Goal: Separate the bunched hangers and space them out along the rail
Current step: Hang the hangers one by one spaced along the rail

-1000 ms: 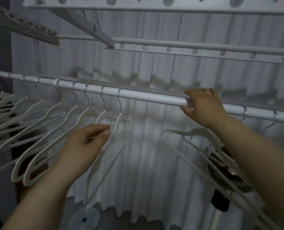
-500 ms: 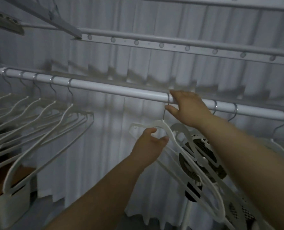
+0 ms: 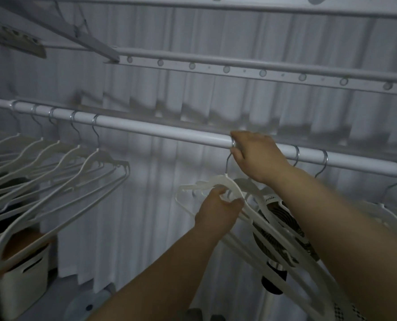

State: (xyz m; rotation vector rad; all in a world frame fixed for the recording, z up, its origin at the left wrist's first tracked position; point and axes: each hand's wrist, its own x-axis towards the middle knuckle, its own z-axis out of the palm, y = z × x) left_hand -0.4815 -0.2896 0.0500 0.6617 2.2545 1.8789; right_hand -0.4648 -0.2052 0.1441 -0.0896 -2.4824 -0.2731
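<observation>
Left along the rail (image 3: 169,133) our spaced hangers (image 3: 86,162) look done; left hand (image 3: 218,212) grips the front hanger (image 3: 227,181), right hand (image 3: 257,156) pinches its hook (image 3: 227,163), bunch (image 3: 375,214) behind not yet spread

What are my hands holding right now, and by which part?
Both hold the same white hanger: the left hand grips its shoulder below the neck, the right hand pinches its metal hook at the rail.
</observation>
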